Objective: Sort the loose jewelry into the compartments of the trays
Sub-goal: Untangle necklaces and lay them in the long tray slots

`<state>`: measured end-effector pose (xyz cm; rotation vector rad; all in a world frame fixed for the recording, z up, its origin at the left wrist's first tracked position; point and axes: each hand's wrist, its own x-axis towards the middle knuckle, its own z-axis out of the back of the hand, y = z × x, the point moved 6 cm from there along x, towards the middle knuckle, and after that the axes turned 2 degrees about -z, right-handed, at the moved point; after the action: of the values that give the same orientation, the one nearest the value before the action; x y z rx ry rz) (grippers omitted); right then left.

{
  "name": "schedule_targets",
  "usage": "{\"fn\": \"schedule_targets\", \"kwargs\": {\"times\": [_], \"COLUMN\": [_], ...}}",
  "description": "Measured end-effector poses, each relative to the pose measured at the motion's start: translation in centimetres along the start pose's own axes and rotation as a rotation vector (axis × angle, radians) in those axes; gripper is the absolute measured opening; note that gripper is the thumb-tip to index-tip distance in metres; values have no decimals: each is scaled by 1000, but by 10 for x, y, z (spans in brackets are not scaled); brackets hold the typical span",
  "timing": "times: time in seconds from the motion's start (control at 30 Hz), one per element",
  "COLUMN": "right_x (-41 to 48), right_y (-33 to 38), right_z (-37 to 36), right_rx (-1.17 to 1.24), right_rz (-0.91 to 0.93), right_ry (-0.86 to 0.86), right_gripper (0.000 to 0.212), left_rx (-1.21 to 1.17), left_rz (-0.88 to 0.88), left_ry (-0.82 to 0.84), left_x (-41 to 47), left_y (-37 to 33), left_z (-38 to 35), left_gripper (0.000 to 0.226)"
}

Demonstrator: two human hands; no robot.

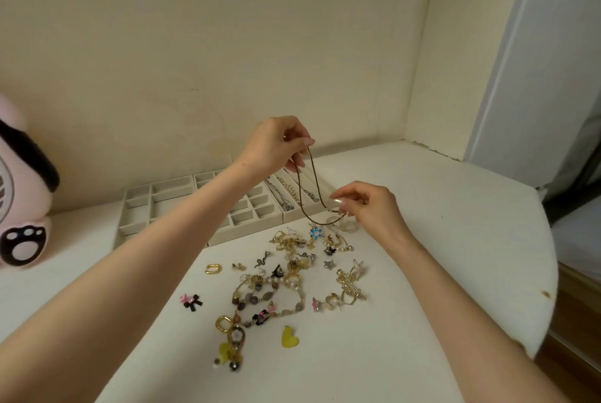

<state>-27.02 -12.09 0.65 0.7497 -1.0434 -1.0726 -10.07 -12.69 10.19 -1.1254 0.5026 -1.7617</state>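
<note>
Left hand (pixel 276 142) is raised above the trays, thumb and fingertips pinching the upper end of a brown cord necklace (pixel 313 181). Right hand (pixel 367 204) is lower, pinching the same cord near its clasp end, just above the white table (pixel 439 272). The cord hangs in a slack double strand between the hands, in front of the long-slot tray (pixel 294 219), whose slots hold a silver chain (pixel 283 199) and a gold chain (pixel 291 191). Beside it to the left stand a small-grid tray (pixel 250 227) and a mixed tray (pixel 172 179), touching along their sides and set back near the wall. The loose jewelry pile (pixel 292 272) lies on the table before the trays, between the forearms; a yellow heart (pixel 289 336), a gold oval link (pixel 213 268) and a pink-and-black bow (pixel 192 301) sit apart from it. The marking on the pink plush toy (pixel 22 207) at far left is cut by the frame and unreadable. A broad stretch of tabletop separates the pile from the rounded right edge, which shows a chip (pixel 546 294)
</note>
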Motion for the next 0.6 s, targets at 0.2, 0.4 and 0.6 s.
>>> {"fn": "schedule_targets", "kwargs": {"times": [0.2,0.4,0.6], "right_x": [0,3,4], "right_y": [2,0,-9], "right_z": [-2,0,-2], "right_rx": [-142,-384,-416], "right_rz": [50,98,9], "right_ry": [30,-38,70], "right_gripper": [24,30,11], "left_rx": [-31,-85,45], "left_rz": [-1,22,111], "left_ry": [-73,-110,-27], "left_x": [-3,-6,-20], "left_y": [-5,-6,13], "left_z": [7,14,17], "left_gripper": [6,6,6]}}
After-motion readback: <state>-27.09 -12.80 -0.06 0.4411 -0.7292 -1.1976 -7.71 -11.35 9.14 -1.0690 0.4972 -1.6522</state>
